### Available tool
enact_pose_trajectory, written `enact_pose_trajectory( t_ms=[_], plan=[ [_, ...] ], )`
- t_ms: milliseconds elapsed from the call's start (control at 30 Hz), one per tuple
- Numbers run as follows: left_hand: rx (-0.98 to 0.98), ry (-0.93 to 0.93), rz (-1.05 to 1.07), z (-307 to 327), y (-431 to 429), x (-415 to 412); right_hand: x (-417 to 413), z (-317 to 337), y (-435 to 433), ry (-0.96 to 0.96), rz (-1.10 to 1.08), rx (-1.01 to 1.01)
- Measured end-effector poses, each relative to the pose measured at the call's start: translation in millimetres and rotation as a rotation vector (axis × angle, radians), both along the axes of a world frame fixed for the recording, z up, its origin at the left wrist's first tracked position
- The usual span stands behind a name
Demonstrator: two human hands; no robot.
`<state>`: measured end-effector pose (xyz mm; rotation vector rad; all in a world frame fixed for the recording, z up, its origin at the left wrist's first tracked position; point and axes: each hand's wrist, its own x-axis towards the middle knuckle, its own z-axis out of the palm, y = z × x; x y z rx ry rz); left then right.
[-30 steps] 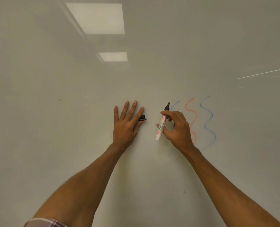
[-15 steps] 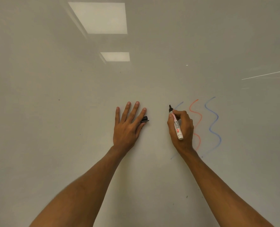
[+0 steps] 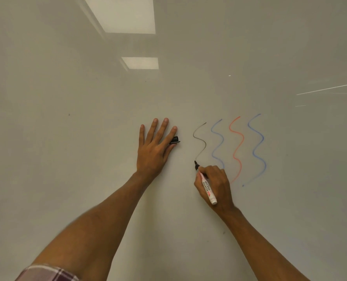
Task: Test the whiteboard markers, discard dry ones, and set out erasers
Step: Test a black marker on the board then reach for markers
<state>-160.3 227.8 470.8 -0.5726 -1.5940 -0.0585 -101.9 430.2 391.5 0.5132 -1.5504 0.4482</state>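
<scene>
Test stroke in progress on the whiteboard (image 3: 87, 159). The right hand (image 3: 215, 185) is closed around a marker (image 3: 206, 184), fingers pinching the barrel just behind the black nib end while the white tail rests across the back of the hand. The tip touches the board at the lower end of a thin dark wavy line (image 3: 200, 141), which stands just left of three fuller squiggles: a blue one (image 3: 217, 142), a red one (image 3: 237, 145) and a second blue one (image 3: 256, 147).

Orientation: the marker's long axis runs diagonally, nib pointing up and to the left toward the board, tail pointing down and to the right toward the person's wrist.

The left hand (image 3: 154, 151) lies spread flat on the board, fingers wide, and pins a small black cap (image 3: 174, 139) under the forefinger and thumb side; the cap sticks out to the right.

Handling, as a judgement: the marker looks light, rigid and smooth-walled plastic, so a light grip close to the nib gives the best control; the felt tip would suffer from hard pressure. The dark line appears fainter and thinner than its neighbours, which may suggest a drying marker, though this cannot be settled here. No erasers are in view.
</scene>
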Motion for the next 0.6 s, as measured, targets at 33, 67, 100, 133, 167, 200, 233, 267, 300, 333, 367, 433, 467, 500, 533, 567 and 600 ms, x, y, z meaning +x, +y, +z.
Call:
enact_pose_trajectory(
  t_ms=[33, 67, 100, 133, 167, 200, 233, 267, 300, 333, 367, 433, 467, 500, 533, 567, 600],
  plan=[
    [0.002, -0.007, 0.001, 0, 0, 1, 1, -5, 2, -0.01, -0.004, 0.023],
    [0.004, -0.015, 0.002, 0, 0, 3, 3, -11, 4, -0.021, -0.009, 0.011],
    [0.004, -0.025, 0.004, 0, 0, 5, 5, -16, 6, -0.037, -0.018, -0.025],
    [0.003, -0.039, 0.005, 0, 0, 7, 7, -21, 6, -0.054, -0.031, -0.07],
    [0.001, -0.057, 0.007, 0, 0, 9, 10, -28, 5, -0.073, -0.049, -0.116],
    [-0.001, -0.076, 0.011, 0, -1, 11, 12, -34, 3, -0.09, -0.068, -0.154],
    [-0.001, -0.093, 0.017, -2, -1, 13, 14, -42, 1, -0.103, -0.086, -0.18],
    [-0.001, -0.11, 0.023, -4, -1, 15, 16, -49, -2, -0.114, -0.1, -0.19],
    [-0.001, -0.126, 0.027, -7, -2, 17, 18, -57, -6, -0.128, -0.11, -0.177],
    [-0.002, -0.139, 0.028, -12, -2, 20, 20, -64, -9, -0.14, -0.117, -0.141],
    [-0.006, -0.151, 0.03, -18, -3, 22, 21, -70, -11, -0.149, -0.122, -0.084],
    [-0.025, -0.17, 0.035, -36, -5, 27, 21, -79, -14, -0.168, -0.124, 0.047],
    [-0.033, -0.18, 0.037, -48, -6, 29, 21, -81, -15, -0.185, -0.12, 0.102],
    [-0.037, -0.192, 0.036, -60, -7, 31, 21, -83, -16, -0.205, -0.116, 0.14],
    [-0.038, -0.206, 0.036, -73, -9, 34, 22, -84, -16, -0.225, -0.113, 0.161],
    [-0.039, -0.221, 0.036, -87, -11, 37, 24, -86, -16, -0.236, -0.112, 0.178],
    [-0.044, -0.233, 0.036, -101, -13, 40, 26, -88, -15, -0.242, -0.108, 0.204]
  ],
)
